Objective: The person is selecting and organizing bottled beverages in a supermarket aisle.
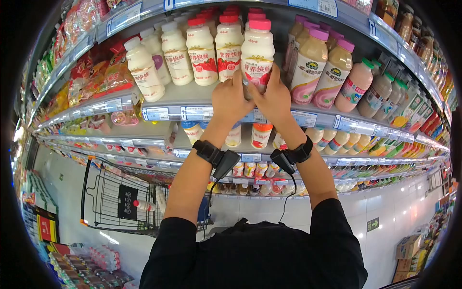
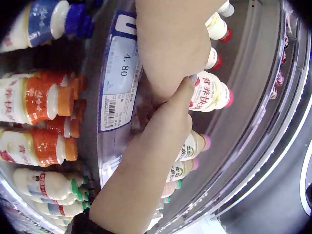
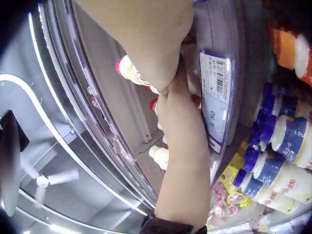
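A white bottle (image 1: 259,43) with a pink-red cap stands upright at the shelf front, its lower part between both hands. My left hand (image 1: 231,98) holds it from the left, index finger along its side. From the right, my right hand (image 1: 275,98) grips it, with the thumbs meeting low in front. In the left wrist view the bottle (image 2: 208,92) shows its red lettering beyond the hands. Part of the bottle (image 3: 131,70) appears past the right hand in the right wrist view. Its base is hidden behind the hands.
Similar red-capped bottles (image 1: 199,53) stand to the left, and pink-purple-capped bottles (image 1: 308,67) to the right. A price-tag rail (image 1: 197,113) runs along the shelf edge. Lower shelves hold orange-capped bottles (image 1: 261,136). A shopping cart (image 1: 103,192) stands at the lower left.
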The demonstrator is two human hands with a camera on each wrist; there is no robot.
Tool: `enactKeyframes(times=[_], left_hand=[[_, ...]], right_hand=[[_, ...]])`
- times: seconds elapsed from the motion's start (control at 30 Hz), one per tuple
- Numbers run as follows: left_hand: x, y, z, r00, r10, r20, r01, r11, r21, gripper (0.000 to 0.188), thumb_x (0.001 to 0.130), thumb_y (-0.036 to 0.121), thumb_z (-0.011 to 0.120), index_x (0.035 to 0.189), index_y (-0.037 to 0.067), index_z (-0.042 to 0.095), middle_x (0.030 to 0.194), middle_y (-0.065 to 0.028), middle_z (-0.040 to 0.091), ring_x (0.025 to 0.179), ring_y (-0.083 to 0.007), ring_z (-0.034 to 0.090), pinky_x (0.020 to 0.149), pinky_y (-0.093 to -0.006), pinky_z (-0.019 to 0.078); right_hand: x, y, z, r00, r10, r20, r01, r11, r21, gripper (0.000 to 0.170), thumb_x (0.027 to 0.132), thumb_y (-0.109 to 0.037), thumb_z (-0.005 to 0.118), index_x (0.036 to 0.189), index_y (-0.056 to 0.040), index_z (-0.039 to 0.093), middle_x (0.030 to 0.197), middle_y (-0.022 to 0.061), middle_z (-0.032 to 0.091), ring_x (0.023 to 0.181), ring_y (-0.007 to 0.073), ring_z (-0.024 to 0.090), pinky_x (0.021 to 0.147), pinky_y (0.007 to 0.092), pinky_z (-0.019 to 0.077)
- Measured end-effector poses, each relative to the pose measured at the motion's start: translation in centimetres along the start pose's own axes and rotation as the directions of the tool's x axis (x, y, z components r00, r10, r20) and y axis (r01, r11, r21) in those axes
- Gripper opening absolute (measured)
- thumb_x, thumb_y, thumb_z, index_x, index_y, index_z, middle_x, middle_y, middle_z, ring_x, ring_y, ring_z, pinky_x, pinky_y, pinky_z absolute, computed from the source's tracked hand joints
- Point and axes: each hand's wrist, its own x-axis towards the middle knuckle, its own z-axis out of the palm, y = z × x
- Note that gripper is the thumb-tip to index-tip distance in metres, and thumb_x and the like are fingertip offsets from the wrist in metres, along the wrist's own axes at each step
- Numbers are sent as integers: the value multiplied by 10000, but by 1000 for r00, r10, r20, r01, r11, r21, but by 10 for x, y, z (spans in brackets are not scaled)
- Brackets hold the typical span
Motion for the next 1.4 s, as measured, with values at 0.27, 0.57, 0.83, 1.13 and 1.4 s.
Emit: enactKeyframes(times=[0.27, 0.57, 0.83, 1.13, 1.4], left_hand=[[-1, -1, 1, 999, 42, -29, -42, 999, -9, 627, 652, 251, 713, 1142, -26, 438, 677, -128, 593, 635, -297, 605, 584, -381, 474], [-1, -3, 1, 998, 54, -33, -55, 998, -20, 626, 658, 234, 697, 1157, -40, 436, 679, -133, 600, 639, -303, 607, 599, -382, 481], [-1, -2, 0, 1000, 26, 11, -26, 1000, -9, 638, 657, 226, 691, 1173, -41, 429, 692, -140, 606, 643, -306, 612, 584, -382, 486], [0, 2, -2, 1000, 14, 13, -14, 1000, -23, 638, 657, 217, 691, 1180, -35, 427, 723, -164, 618, 662, -319, 616, 599, -389, 490], [-1, 0, 2, 1000, 9, 18, -9, 1000, -11, 631, 671, 214, 683, 1186, -40, 422, 743, -171, 621, 684, -326, 617, 609, -391, 491]], right_hand=[[-1, -1, 2, 999, 23, -29, -24, 998, -55, 759, 684, -339, 679, 1246, 29, 327, 856, 234, 608, 684, 362, 629, 568, 414, 511], [-3, -6, 1, 998, 27, -52, -31, 996, -88, 737, 683, -337, 680, 1228, 28, 342, 822, 216, 613, 662, 342, 634, 541, 406, 504], [-3, -8, 0, 998, 21, -66, -28, 995, -94, 703, 682, -327, 683, 1193, 36, 366, 797, 207, 609, 647, 339, 625, 536, 402, 497], [-3, -8, 2, 994, -11, -111, -2, 993, -118, 682, 679, -329, 687, 1175, 33, 390, 792, 208, 609, 647, 344, 620, 547, 403, 496], [-4, -8, 2, 993, -5, -117, -8, 994, -109, 695, 676, -334, 692, 1180, 36, 389, 794, 205, 611, 646, 342, 622, 551, 401, 497]])
